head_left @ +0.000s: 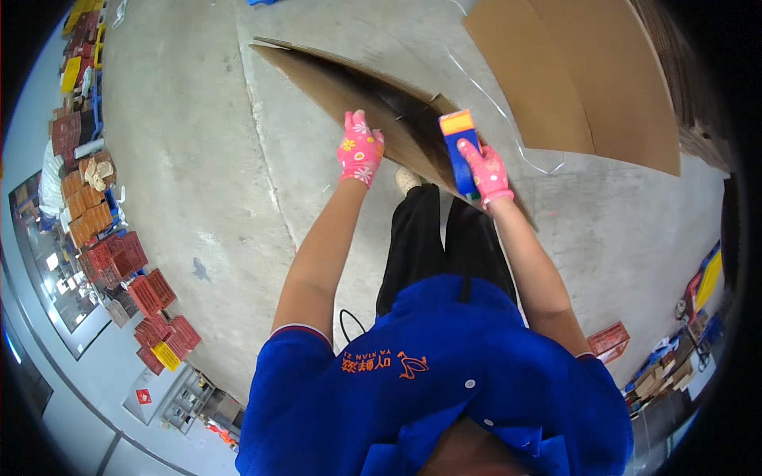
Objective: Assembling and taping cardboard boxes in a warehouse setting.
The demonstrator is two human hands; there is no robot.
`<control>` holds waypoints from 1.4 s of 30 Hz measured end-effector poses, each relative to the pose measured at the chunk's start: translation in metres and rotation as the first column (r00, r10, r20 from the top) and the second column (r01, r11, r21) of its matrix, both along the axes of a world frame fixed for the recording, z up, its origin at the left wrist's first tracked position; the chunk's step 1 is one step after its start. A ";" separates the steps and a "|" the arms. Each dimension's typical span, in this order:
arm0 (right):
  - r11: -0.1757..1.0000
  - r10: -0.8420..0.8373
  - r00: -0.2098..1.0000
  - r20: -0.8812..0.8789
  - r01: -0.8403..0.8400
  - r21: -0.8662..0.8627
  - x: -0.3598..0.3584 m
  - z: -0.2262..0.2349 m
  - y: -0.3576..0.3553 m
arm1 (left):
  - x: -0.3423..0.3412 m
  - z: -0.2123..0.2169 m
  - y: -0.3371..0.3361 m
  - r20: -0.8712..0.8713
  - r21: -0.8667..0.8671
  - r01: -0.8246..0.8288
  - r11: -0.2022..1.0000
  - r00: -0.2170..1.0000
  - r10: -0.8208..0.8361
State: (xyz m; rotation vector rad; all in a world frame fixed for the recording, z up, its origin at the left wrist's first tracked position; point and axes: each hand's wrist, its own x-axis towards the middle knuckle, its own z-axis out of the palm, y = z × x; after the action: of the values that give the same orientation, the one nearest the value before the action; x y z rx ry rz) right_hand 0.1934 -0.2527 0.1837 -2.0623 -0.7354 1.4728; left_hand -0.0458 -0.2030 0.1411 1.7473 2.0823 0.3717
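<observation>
A partly opened cardboard box (pixel 317 84), still rather flat, slants in front of my legs from upper left to lower right, with a dark gap between its panels. My left hand (pixel 362 149), in a pink flowered glove, is at the box's near panel, with bent fingers gripping it by the edge. Farther right, my right hand (pixel 490 176), in a matching glove, closes around a blue tape dispenser (pixel 461 165) with an orange and white end. The dispenser is over the right part of the box. The fingers beneath it are mostly hidden.
Large flat cardboard sheets (pixel 556 71) lie at the upper right, beside a stack of cardboard (pixel 675 71). A thin white strap (pixel 508 119) loops over the concrete floor (pixel 190 143). Red crates (pixel 151 292) line the left side; another red crate (pixel 609 343) stands at right.
</observation>
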 end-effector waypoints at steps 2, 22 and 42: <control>0.998 -0.053 0.997 0.048 0.052 0.032 0.004 -0.008 0.014 | -0.003 0.004 -0.003 -0.040 -0.093 -0.007 0.996 0.999 0.004; 0.899 -0.382 0.916 -0.125 0.399 0.178 0.069 -0.041 0.177 | -0.060 -0.012 -0.137 0.476 -0.289 -0.090 0.953 0.850 0.225; 0.980 0.170 0.915 -0.366 -0.117 0.163 0.070 0.088 -0.110 | -0.002 0.000 -0.101 0.217 -0.283 -0.273 0.920 0.916 0.338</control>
State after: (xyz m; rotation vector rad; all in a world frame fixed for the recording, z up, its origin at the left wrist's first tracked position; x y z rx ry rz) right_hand 0.2631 -0.3623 0.2716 -1.5809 -0.8163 1.7802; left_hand -0.0481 -0.3038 0.1411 1.1591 2.1035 0.3888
